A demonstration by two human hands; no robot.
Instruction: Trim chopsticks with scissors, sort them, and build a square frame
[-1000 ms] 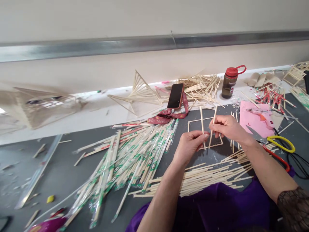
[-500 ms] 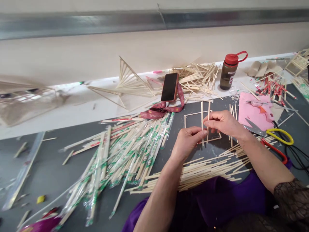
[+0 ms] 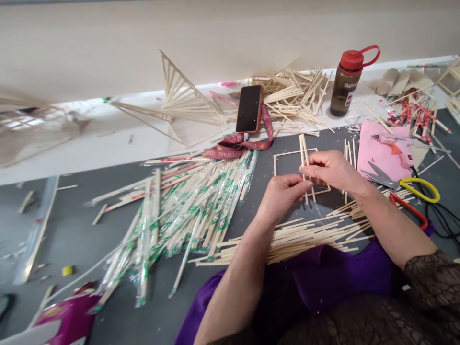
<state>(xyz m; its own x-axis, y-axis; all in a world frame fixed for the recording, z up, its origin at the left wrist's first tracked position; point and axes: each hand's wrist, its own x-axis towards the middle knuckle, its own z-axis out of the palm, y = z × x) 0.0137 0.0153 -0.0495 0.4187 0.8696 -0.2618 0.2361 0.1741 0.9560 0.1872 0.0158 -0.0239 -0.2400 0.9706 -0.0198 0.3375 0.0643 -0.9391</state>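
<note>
Two thin bare wooden chopsticks (image 3: 303,146) stand near upright between my hands, their tops close together and their lower ends apart. My left hand (image 3: 283,194) pinches them low down with thumb and fingers. Higher up, my right hand (image 3: 328,167) is closed on them too; which fingers bear on which stick I cannot make out. Beneath lies a square frame of glued sticks (image 3: 275,165) on the dark table, partly covered by my hands. A loose row of bare chopsticks (image 3: 302,237) lies nearer to me, and a few more sticks (image 3: 347,153) lie right of my right hand.
Wrapped chopsticks (image 3: 194,211) spread on the left. Behind are a phone (image 3: 248,109) with a lanyard (image 3: 230,148), a stick pile (image 3: 294,100), a fan-shaped stick model (image 3: 179,96) and a bottle (image 3: 345,88). Scissors (image 3: 390,182) and a glue gun (image 3: 393,143) on pink material lie right.
The two chopsticks, upright and apart before, now lean together at the top. My hands stay close to each other. The camera view has tipped downward.
</note>
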